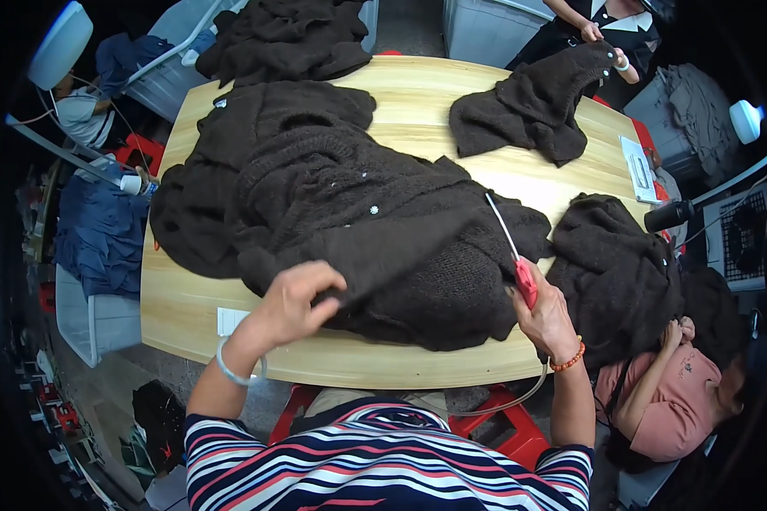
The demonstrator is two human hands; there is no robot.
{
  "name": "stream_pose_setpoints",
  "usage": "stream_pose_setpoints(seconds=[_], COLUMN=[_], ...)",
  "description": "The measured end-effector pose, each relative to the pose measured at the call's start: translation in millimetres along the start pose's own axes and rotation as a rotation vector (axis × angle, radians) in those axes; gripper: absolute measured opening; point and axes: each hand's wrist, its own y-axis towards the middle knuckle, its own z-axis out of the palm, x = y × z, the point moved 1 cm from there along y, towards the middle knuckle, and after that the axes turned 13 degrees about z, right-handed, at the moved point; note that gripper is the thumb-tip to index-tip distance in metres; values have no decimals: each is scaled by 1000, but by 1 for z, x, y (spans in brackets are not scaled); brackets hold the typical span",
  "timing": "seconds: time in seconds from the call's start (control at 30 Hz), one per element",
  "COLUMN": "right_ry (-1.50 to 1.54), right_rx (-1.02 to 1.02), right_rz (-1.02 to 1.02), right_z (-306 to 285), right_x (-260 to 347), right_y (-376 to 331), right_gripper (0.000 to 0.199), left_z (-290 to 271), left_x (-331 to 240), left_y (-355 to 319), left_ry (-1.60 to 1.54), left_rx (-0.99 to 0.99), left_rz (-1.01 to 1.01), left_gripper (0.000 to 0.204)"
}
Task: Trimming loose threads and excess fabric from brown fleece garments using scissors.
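Observation:
A dark brown knit cardigan [418, 255] with pale round buttons lies bunched across the table before me. My left hand [296, 298] is at its near left edge, fingers and thumb curled about the dark cloth beside a smooth folded flap. In my right hand [547, 317] is a pair of pink-handled scissors [525, 283], with the long narrow metal end pointing away over the cardigan. Knit cloth lies against that hand's inner side; whether its fingers also pinch it I cannot tell.
More dark garments [285, 38] are heaped at the far left. Across the wooden table [409, 94], a person handles a dark knit [528, 111]; another in a pink shirt [669, 396] sits at right by a dark garment [618, 264]. A white label [228, 321] lies near my left forearm.

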Motion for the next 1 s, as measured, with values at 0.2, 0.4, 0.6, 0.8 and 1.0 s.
stream_pose_setpoints(seconds=[0.2, 0.4, 0.6, 0.8, 1.0], right_ry=[-28, -64, -167, -187, -209], right_rx=[55, 100, 165, 210, 242], right_rz=[-91, -142, -99, -94, -122], right_z=[20, 43, 61, 53, 46], right_x=[34, 36, 32, 33, 31], right_y=[8, 6, 1, -4, -11], right_gripper=[48, 63, 71, 57, 50], left_z=[27, 9, -1, 4, 8], left_x=[13, 12, -13, -2, 68], left_y=[-54, -42, -43, -52, -30], left_ry=[113, -5, -489, -636, -734], left_rx=[130, 15, 289, 927, 79], left_rz=[-17, 15, 43, -237, -359], left_gripper=[22, 21, 20, 32, 15])
